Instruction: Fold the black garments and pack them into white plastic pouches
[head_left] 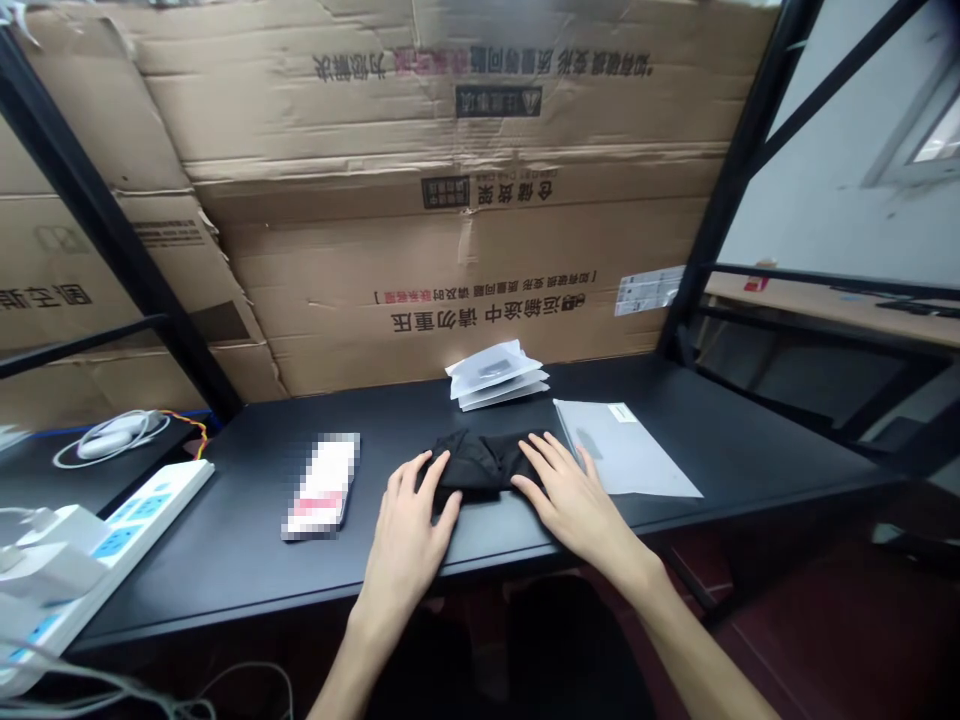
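Head view, two hands (409,535) (574,500), one black cloth (480,462)

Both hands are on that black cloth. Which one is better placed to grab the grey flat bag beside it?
Probably the right hand: it rests on the black cloth right beside the grey bag, almost touching its edge. The left hand lies at the cloth's far end.

A black table (247,560) is being backed by large flattened cardboard boxes (465,240) printed with upside-down lettering, and it is being flanked on both sides by slanting black metal struts (739,170). To the right, a pale wall (825,190) is being broken by a bright window (937,140) high in the corner. Beneath it, a light wooden shelf (825,305) is being crossed by dark rails, and a reddish-brown floor (840,640) is being shown below.
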